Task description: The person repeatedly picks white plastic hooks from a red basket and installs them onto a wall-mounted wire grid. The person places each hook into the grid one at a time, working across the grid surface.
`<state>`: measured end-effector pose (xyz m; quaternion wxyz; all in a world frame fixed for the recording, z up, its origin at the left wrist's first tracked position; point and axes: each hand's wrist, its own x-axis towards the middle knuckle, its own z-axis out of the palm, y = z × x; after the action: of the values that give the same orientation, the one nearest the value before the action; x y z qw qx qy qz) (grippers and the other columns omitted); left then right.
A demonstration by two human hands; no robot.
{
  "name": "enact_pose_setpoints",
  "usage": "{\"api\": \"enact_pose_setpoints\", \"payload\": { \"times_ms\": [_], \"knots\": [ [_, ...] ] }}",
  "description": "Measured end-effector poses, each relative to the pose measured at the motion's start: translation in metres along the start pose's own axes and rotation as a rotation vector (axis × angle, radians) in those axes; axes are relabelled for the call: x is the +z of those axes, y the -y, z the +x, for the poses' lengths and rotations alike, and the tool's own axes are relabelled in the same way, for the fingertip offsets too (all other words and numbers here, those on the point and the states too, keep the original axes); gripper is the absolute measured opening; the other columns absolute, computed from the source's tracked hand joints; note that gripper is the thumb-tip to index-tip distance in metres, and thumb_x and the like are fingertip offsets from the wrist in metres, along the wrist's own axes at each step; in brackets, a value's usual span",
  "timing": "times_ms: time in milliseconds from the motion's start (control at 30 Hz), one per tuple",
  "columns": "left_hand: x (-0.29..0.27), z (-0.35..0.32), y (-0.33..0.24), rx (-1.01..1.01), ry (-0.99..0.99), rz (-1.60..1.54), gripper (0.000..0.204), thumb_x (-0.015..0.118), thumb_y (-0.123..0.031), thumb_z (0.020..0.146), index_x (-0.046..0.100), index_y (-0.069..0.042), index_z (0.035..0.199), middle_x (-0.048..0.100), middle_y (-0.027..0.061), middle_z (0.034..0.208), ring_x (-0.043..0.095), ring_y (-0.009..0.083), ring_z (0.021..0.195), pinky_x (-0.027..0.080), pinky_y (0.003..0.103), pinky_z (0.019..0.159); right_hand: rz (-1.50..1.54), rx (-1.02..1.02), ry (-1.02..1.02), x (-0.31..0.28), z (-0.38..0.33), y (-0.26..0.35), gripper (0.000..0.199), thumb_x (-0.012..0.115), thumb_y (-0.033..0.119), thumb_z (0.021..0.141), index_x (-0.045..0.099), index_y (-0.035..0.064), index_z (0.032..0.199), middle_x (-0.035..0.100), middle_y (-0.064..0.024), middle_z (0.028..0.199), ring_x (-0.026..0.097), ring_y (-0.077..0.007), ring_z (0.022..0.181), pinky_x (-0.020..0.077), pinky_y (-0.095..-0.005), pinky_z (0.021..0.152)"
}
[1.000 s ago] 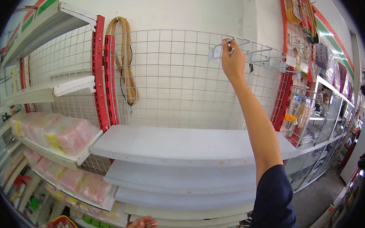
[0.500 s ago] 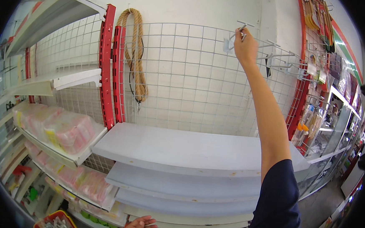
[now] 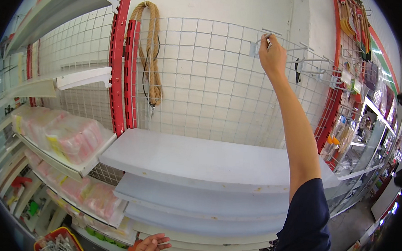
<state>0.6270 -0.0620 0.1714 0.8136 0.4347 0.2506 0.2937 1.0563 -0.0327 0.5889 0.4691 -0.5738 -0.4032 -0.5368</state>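
My right arm stretches up and forward to the wire grid panel (image 3: 201,52) on the wall. Near the panel's upper edge, my right hand (image 3: 273,56) is closed around a metal display hook (image 3: 272,32), whose end sticks out above the fingers. The hook's flat back plate (image 3: 253,49) shows against the grid, left of the hand. More metal hooks (image 3: 313,60) jut from the grid just to the right. Low in the picture, my left hand (image 3: 149,247) is open in front of the lower shelves, its fingers loosely extended and partly cut off by the frame edge.
White shelves (image 3: 208,160) stand in tiers below the grid. Coiled rope (image 3: 154,72) hangs beside red uprights (image 3: 118,65). Bagged pinkish goods (image 3: 73,136) fill the left shelves. A red and yellow basket (image 3: 61,232) with metal pieces sits lower left. Hanging goods (image 3: 352,24) line the right.
My view has shifted slightly, so the shelves and grid sit a little higher. My right hand keeps its hold on the hook. The left hand's fingers have drawn slightly closer together.
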Motion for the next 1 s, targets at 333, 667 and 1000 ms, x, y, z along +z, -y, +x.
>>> {"api": "enact_pose_setpoints", "payload": {
  "times_ms": [333, 667, 1000],
  "knots": [
    [-0.004, -0.007, 0.009, 0.023, 0.016, -0.001, 0.048, 0.057, -0.040, 0.095, 0.054, -0.009, 0.130, 0.060, 0.0066, 0.121, 0.058, 0.0194, 0.109, 0.052, 0.039, 0.082, 0.067, 0.094, 0.035, -0.001, -0.016, -0.010, 0.059, 0.067, 0.045, 0.084, 0.056, -0.0049, 0.114, 0.054, -0.0074, 0.054, 0.059, -0.0241, 0.058, 0.0477, -0.0348, 0.064],
    [0.003, -0.034, -0.007, 0.037, -0.092, -0.076, 0.037, 0.056, -0.033, 0.096, 0.058, -0.006, 0.122, 0.064, 0.0074, 0.110, 0.062, 0.0183, 0.100, 0.054, 0.034, 0.078, -0.087, 0.216, 1.018, -0.075, -0.077, 0.062, 0.049, 0.068, 0.046, 0.082, 0.068, -0.0032, 0.087, 0.066, -0.0145, 0.067, 0.066, -0.0267, 0.062, 0.0522, -0.0344, 0.066],
    [-0.026, -0.063, -0.009, 0.144, -0.147, -0.180, 0.035, 0.048, -0.020, 0.100, 0.051, 0.004, 0.125, 0.062, 0.0158, 0.114, 0.064, 0.0230, 0.101, 0.055, 0.037, 0.086, 0.269, -0.376, 1.144, -0.149, -0.153, 0.174, 0.035, 0.071, 0.034, 0.083, 0.067, 0.0057, 0.103, 0.065, -0.0106, 0.074, 0.061, -0.0244, 0.060, 0.0480, -0.0336, 0.059]
  ]
}}
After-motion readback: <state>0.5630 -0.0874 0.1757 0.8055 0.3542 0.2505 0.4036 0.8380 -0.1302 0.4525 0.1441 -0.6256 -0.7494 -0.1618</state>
